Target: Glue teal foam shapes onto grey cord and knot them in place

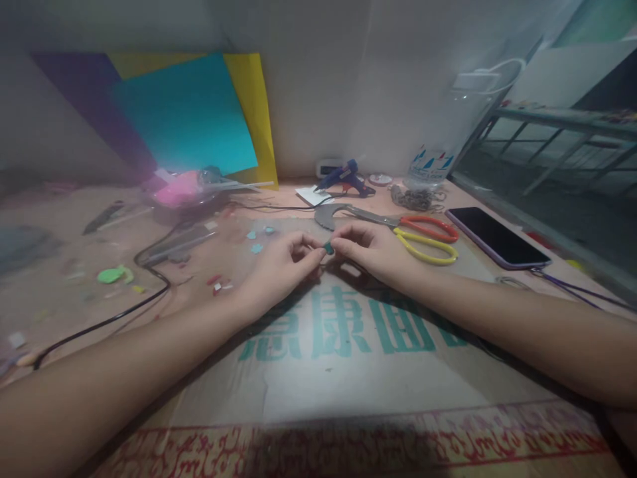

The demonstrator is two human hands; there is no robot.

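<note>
Green piece [328, 247] pinched between our left hand [291, 265] and right hand [373, 251]
Our fingertips hold it narrowly above the printed sheet [323, 392]; an uneven pinch could, we judge, flick something so small among the blue scraps [256, 249].

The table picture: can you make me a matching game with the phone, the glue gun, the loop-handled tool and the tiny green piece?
1. tiny green piece
2. loop-handled tool
3. phone
4. glue gun

A. lying flat, black side up
B. mostly dark blue
C. held between left hand and right hand
D. handles red and yellow

Pairs: 1-C, 2-D, 3-A, 4-B
</note>
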